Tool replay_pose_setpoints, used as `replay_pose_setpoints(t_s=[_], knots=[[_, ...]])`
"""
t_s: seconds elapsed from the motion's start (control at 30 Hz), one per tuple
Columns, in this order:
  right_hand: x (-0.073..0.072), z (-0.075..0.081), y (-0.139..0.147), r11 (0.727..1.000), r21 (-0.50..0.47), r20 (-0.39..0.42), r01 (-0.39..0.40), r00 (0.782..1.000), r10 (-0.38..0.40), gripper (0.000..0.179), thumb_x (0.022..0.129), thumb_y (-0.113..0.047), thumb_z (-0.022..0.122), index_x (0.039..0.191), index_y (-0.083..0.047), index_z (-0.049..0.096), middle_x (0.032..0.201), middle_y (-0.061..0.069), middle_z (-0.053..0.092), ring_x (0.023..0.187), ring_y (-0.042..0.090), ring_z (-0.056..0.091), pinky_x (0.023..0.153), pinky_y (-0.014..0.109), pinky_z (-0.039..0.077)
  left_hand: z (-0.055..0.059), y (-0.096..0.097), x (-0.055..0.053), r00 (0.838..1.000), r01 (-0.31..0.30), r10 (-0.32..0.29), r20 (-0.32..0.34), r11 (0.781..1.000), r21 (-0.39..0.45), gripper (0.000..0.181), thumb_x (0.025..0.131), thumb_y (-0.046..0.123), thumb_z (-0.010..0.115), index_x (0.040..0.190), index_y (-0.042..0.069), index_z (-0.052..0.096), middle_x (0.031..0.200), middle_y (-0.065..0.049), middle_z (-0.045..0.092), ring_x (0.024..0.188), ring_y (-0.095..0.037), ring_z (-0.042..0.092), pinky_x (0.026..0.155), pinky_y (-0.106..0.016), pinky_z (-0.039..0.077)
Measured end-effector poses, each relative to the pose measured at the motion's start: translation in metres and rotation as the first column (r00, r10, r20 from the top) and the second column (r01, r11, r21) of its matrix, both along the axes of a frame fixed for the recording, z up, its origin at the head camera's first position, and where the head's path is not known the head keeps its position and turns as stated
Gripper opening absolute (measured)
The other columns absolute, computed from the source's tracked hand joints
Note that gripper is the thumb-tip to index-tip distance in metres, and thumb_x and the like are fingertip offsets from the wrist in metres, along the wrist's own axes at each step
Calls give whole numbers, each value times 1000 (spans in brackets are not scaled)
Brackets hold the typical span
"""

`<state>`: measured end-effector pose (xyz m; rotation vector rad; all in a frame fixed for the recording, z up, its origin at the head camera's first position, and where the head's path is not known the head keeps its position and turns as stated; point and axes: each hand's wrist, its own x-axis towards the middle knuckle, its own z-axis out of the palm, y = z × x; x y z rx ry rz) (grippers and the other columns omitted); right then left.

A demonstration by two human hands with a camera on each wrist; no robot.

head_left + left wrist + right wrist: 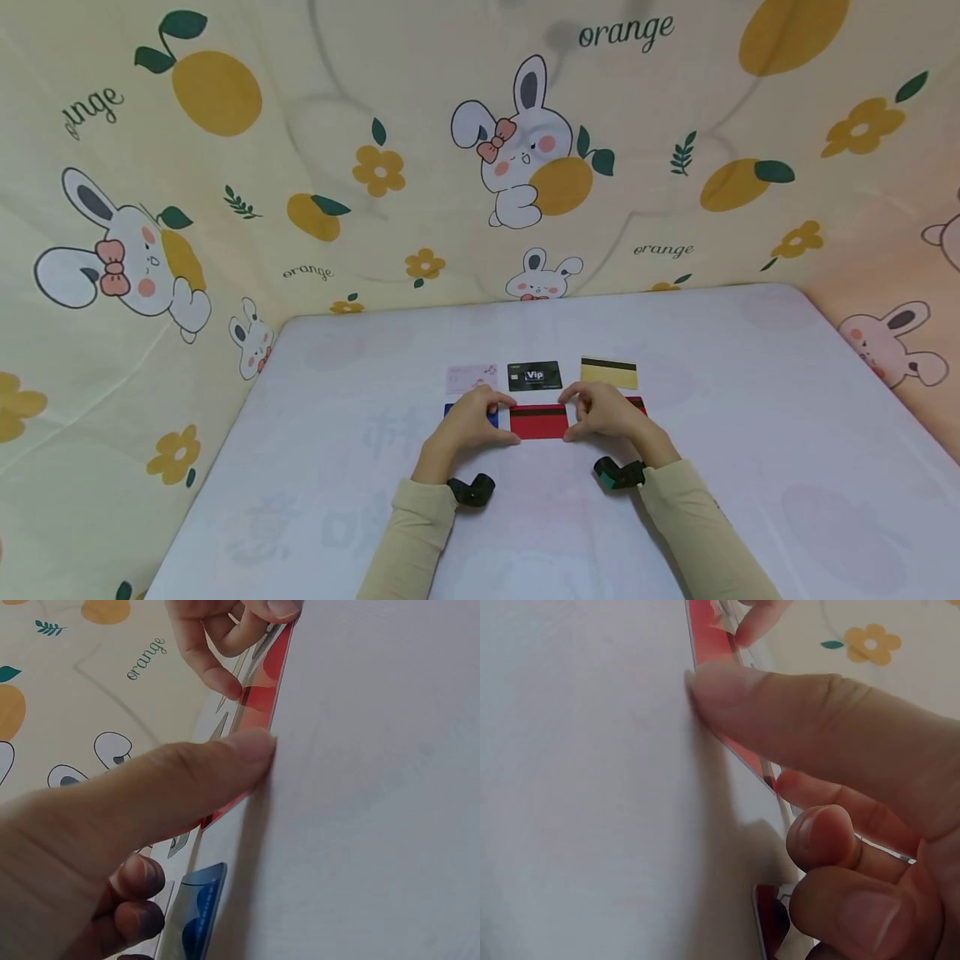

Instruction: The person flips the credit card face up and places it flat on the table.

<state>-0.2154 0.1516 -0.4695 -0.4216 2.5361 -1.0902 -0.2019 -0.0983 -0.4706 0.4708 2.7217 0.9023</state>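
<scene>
A red card with a dark stripe along its upper part lies on the table between both hands. At its left end, my left hand holds the corners, thumb on the near edge and a finger on the far edge. The right end is held the same way by my right hand. Beneath the left hand, a blue card is partly covered. Another card, red and dark, shows from under the right hand's curled fingers.
Behind the hands, a row holds a pale pink card, a black card marked Vip and a gold card with a dark stripe. All lie on a white-covered table. A patterned cloth hangs behind it.
</scene>
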Motion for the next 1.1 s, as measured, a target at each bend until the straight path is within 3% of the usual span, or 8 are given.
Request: replay_pose_setpoints(t_s=[0.4,0.63,0.9,1.1], knots=[[0,1,-2,999,-20,8,-28,1000,28,46,71,-11,84,106,-1,57,59,-4,48,54,11,44,58,24,38,5,0,1,999,22,-22,-34,1000,1,53,74,29,83,121,12,67,93,-3,51,87,-14,45,73,-24,42],[-1,-1,-2,998,-54,24,-32,999,33,46,71,-9,83,106,0,55,57,-4,47,53,10,44,57,23,38,3,1,-2,1000,16,-16,-27,1000,14,55,70,30,85,119,12,67,94,-3,54,90,-14,46,83,-29,43],[-1,0,-1,999,-40,43,-14,999,16,47,71,-10,84,108,-2,56,59,-3,48,56,12,45,58,25,39,4,0,-1,996,41,-40,-78,999,9,51,71,31,84,115,11,68,88,-1,53,86,-11,46,78,-26,40],[0,2,0,999,-30,45,-12,999,13,51,72,-13,83,114,0,57,59,-3,49,55,12,45,55,23,38,2,-2,-1,994,56,-55,-98,998,14,50,71,33,83,114,11,68,87,1,52,87,-11,46,85,-28,45]])
